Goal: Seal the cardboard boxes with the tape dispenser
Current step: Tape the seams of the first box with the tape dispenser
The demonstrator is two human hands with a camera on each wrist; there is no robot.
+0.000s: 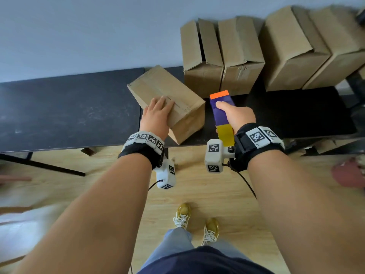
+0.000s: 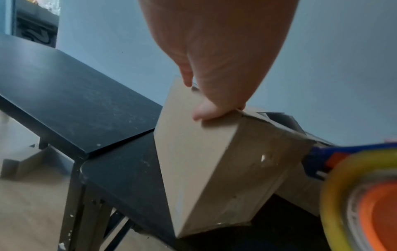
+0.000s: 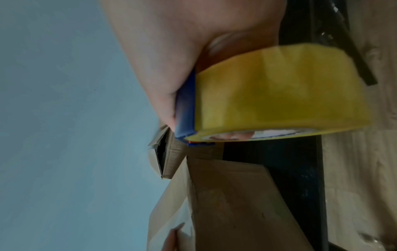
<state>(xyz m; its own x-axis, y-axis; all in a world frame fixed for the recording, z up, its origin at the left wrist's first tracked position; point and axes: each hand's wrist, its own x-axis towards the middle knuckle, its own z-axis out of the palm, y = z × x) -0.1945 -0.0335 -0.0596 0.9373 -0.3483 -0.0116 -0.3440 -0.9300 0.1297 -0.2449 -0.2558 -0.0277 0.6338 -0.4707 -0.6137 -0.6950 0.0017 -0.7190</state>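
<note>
A closed cardboard box [image 1: 173, 93] sits turned at an angle on the black table [image 1: 67, 107]. My left hand [image 1: 158, 110] lies flat on its top near the centre seam, fingers straight; in the left wrist view the left hand [image 2: 214, 81] presses the top edge of the box [image 2: 193, 161]. Just right of the box, my right hand [image 1: 236, 115] grips the tape dispenser [image 1: 222, 113], blue with an orange tip and a yellow tape roll [image 3: 279, 95]. The dispenser is held above the table, apart from the box [image 3: 227, 203].
Several more cardboard boxes [image 1: 221, 56] stand against the wall at the back right, some with raised flaps. A second black table surface [image 1: 296, 111] continues to the right. Wooden floor [image 1: 207, 194] and my feet are below the table edge.
</note>
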